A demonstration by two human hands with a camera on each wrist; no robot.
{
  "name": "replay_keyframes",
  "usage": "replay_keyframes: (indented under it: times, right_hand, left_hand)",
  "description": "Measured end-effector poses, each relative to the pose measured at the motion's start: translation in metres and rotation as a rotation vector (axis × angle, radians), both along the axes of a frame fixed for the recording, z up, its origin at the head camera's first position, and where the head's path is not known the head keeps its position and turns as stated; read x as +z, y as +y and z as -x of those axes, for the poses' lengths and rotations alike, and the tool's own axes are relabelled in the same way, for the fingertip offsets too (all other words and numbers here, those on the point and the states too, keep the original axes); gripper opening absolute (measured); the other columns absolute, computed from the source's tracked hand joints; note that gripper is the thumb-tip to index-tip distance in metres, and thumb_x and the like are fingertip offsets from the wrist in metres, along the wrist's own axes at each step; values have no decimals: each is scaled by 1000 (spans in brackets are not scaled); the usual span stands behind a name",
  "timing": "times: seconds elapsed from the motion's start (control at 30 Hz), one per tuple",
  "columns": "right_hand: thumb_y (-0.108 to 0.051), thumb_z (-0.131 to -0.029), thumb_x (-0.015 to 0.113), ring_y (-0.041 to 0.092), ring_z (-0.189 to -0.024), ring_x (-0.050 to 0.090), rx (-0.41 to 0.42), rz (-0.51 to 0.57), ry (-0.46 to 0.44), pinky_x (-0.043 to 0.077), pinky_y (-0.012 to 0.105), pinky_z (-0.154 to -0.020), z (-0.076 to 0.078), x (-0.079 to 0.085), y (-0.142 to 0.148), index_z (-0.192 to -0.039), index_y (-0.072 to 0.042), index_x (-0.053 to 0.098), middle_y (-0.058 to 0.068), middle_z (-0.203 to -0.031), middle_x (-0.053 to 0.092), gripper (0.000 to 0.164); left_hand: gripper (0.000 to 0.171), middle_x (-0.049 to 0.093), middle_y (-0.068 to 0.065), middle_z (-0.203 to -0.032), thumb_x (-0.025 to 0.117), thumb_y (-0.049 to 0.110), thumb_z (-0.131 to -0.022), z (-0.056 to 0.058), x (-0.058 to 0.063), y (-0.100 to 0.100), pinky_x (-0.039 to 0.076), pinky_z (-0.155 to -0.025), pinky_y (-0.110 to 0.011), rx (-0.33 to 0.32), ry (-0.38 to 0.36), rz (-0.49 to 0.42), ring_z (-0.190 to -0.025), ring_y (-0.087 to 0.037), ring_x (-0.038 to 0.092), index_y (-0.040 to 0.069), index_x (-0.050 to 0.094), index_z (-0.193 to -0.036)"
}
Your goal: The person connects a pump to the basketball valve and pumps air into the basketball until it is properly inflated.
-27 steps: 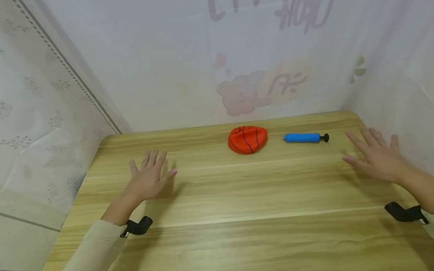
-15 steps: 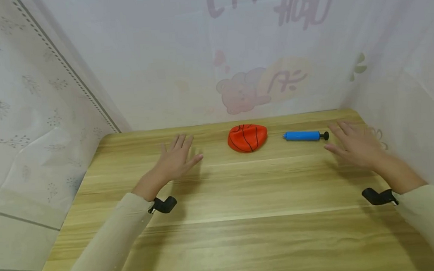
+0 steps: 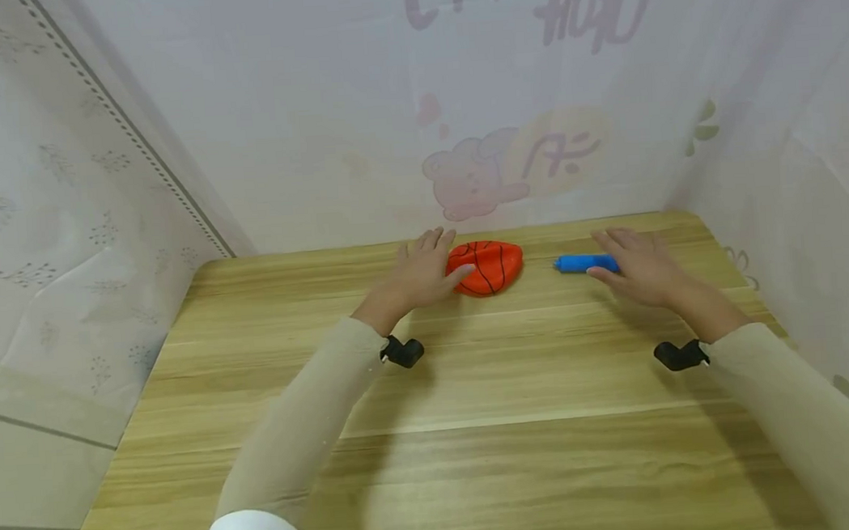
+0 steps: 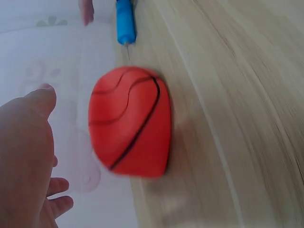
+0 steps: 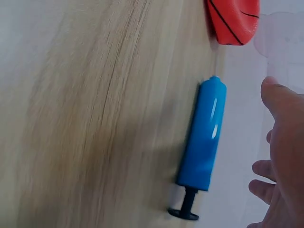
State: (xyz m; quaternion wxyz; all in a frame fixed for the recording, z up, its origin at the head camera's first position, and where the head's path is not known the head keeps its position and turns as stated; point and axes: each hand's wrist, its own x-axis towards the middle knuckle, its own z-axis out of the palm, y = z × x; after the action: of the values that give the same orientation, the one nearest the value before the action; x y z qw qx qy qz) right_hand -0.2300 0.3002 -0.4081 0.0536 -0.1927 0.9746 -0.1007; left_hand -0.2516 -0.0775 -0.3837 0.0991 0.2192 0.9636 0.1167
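Left hand by red ball, right hand partly hiding blue pump from above, hands apart, fingers loose, printed sheet behind.

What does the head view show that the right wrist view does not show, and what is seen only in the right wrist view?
Of these two, only the head view shows the left hand, both beige sleeves and the black wrist devices.

Only the right wrist view shows the black pump handle.

Both show the right hand, blue pump barrel, red deflated basketball and wooden tabletop.
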Motion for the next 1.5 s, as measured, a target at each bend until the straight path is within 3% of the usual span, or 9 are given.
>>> replay_keyframes:
  times: [0.33,0.5,0.73,0.93,1.1,1.23,1.4,1.5]
  right_hand:
    - [-33,-107,51,52,-146,22,7,54,-9,6,78,-111,22,-24,-13,-158,3,25,33,-157,28,67]
    - [-25,-106,55,53,-145,23,14,79,-32,4,78,-111,24,-36,-16,-156,5,27,33,-156,30,65]
    - [-22,-106,56,50,-145,26,1,70,-39,5,75,-113,21,-44,-16,-156,4,29,30,-156,32,63]
    - [-17,-105,55,52,-141,33,9,48,-11,16,75,-112,23,-50,-14,-154,2,34,29,-153,39,56]
    - [-13,-103,58,52,-134,42,20,58,44,29,71,-108,24,-52,-12,-147,2,44,28,-146,48,48]
    - [-14,-103,58,51,-133,44,11,52,46,32,69,-108,24,-52,-11,-146,1,46,28,-145,50,47]
    - [-15,-104,57,51,-134,44,0,39,30,32,69,-108,22,-50,-12,-148,2,45,28,-146,49,48]
    - [-16,-105,56,51,-134,44,-3,37,28,32,68,-109,20,-49,-12,-149,2,44,28,-147,48,49]
  left_hand:
    - [83,19,-11,-168,37,64,-103,18,-18,46,10,-122,-61,-15,17,12,-155,-29,16,11,17,-163]
    - [88,21,-10,-167,38,69,-100,22,-30,63,11,-123,-57,-20,41,42,-155,-27,17,11,18,-163]
    - [97,30,-6,-164,54,72,-92,23,-43,72,25,-119,-52,-14,96,105,-150,-25,28,13,21,-162]
    - [97,47,-2,-153,66,73,-83,24,-52,76,31,-116,-48,-12,169,166,-140,-23,43,16,34,-155]
    - [91,53,1,-148,71,69,-82,27,-57,79,35,-112,-45,-16,211,220,-134,-21,51,19,39,-152]
    - [80,60,1,-141,72,60,-87,27,-59,80,37,-112,-40,-34,236,201,-122,-19,60,17,45,-149]
    - [52,69,3,-110,74,44,-89,27,-61,80,51,-91,-37,-36,283,133,-93,-18,66,15,56,-128]
    - [43,66,3,-98,75,38,-88,27,-60,81,54,-78,-38,-19,283,120,-87,-18,65,14,58,-119]
